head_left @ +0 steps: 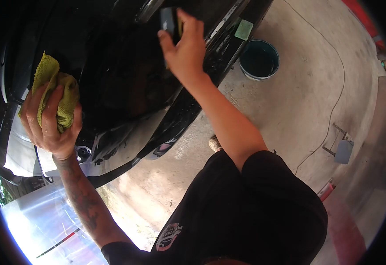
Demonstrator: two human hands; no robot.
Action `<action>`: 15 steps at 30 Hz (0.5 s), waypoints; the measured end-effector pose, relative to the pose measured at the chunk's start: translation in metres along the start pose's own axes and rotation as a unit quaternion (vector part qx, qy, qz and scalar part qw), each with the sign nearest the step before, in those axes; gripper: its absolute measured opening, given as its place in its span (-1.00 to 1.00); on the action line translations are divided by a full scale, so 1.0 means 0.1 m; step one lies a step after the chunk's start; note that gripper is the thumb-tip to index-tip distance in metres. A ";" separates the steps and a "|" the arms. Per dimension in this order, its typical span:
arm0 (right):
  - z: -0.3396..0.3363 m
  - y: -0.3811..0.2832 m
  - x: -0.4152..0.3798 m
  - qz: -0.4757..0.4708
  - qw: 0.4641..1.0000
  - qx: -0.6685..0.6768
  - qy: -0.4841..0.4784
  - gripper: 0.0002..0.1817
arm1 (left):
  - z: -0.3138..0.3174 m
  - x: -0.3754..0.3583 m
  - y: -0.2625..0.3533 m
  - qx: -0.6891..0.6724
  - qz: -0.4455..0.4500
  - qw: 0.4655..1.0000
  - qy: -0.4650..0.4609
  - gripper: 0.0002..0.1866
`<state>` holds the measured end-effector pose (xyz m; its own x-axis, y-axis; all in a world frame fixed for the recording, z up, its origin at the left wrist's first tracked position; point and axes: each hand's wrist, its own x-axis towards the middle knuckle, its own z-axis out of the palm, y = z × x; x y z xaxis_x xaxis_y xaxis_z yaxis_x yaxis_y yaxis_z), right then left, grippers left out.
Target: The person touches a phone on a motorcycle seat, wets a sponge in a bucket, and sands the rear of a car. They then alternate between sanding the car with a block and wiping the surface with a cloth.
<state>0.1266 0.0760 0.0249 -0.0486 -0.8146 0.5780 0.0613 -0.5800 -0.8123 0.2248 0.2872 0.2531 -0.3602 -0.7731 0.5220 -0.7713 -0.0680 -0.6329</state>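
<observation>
My left hand point(51, 119) is closed round a crumpled yellow-green cloth point(65, 99), held over the left part of a glossy black car point(122, 70). Farther up, my right hand point(187, 53) grips a dark block point(169, 21) with a small white mark, thumb on one side and fingers on the other. Something yellowish shows between the block and the fingers. The block overlaps the black bodywork in this view, and its underside is hidden. A pale green sponge point(244, 29) lies on the car's edge, right of my right hand.
Beside the car, below the sponge, a bucket point(255, 78) of dark liquid stands on the concrete floor point(299, 88). A thin cable point(344, 70) curves across the floor. At the right is a grey panel on a metal frame point(344, 152).
</observation>
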 end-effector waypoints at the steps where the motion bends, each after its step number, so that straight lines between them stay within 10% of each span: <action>1: -0.02 -0.06 -0.09 0.000 1.000 0.017 -0.024 -0.33 | 0.00 0.00 0.00 0.000 -0.001 1.000 0.002 -0.62; 7: -0.10 0.05 0.10 0.121 0.991 0.037 -0.037 -0.34 | 0.00 0.00 -0.01 -0.005 0.002 1.000 0.005 -0.62; 15: -0.06 -0.04 -0.08 0.010 0.997 0.059 -0.047 -0.31 | 0.01 0.01 0.01 -0.001 0.004 1.000 0.008 -0.62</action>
<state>0.1209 0.0850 0.0232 0.0471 -0.8198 0.5707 0.1788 -0.5551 -0.8123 0.2242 0.2856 0.2526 -0.3746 -0.7633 0.5264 -0.7690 -0.0614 -0.6363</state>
